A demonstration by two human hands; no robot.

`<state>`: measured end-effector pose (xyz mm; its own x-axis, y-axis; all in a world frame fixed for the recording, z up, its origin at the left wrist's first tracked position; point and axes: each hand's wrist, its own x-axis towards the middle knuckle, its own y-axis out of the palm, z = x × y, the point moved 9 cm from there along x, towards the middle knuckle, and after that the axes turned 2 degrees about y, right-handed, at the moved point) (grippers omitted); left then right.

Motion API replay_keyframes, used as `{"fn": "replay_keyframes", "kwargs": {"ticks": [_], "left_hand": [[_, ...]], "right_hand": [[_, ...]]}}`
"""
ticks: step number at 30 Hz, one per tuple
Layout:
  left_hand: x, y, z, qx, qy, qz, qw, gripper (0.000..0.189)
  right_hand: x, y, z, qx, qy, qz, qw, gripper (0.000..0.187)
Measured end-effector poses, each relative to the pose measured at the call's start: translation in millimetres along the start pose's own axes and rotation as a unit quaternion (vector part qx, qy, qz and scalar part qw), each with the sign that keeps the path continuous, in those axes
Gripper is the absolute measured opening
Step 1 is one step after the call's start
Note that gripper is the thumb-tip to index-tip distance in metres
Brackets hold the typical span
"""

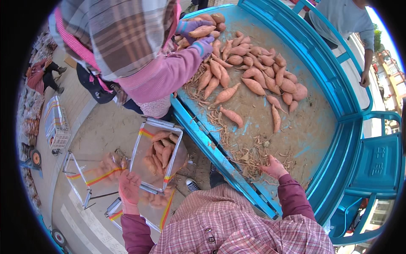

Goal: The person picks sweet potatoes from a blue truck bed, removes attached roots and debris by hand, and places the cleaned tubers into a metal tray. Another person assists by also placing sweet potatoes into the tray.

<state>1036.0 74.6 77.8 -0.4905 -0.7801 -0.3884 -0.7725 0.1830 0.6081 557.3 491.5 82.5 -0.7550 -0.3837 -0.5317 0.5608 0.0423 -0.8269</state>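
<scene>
My right hand (274,167) is low over the blue truck bed (312,139), its fingertips at a heap of thin roots and dry leaves (252,155). Whether the fingers grip any roots cannot be made out. My left hand (129,187) is raised on the other side, fingers loosely curled and apart, with nothing seen in it. Just beside it stands a clear plastic bag on a metal frame, holding several sweet potatoes (163,152). Loose sweet potatoes (253,60) lie across the far part of the bed, and a single sweet potato (231,116) rests nearer the edge.
A co-worker in purple gloves (203,47) holds a sweet potato (202,31) at the bed's far left. More framed bags (95,176) stand on the ground to the left. The bed's blue edge (209,143) runs before me. Another person (345,19) stands beyond the side rail (341,35).
</scene>
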Motion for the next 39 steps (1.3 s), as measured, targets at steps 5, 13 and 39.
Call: {"fn": "replay_keyframes", "kwargs": {"ticks": [5, 13, 39], "left_hand": [[-21.7, 150.1, 164.2, 0.064, -0.227, 0.088, 0.968, 0.045], [-21.7, 199.7, 232.9, 0.187, -0.319, 0.067, 0.927, 0.044], [13.6, 290.8, 193.3, 0.023, -0.144, 0.127, 0.981, 0.056]], "right_hand": [[65.0, -71.4, -18.6, 0.016, 0.013, -0.023, 1.000, 0.069], [236.5, -145.1, 89.7, 0.051, -0.152, -0.218, 0.963, 0.050], [-52.3, -9.7, 210.1, 0.494, -0.228, 0.201, 0.815, 0.068]]}}
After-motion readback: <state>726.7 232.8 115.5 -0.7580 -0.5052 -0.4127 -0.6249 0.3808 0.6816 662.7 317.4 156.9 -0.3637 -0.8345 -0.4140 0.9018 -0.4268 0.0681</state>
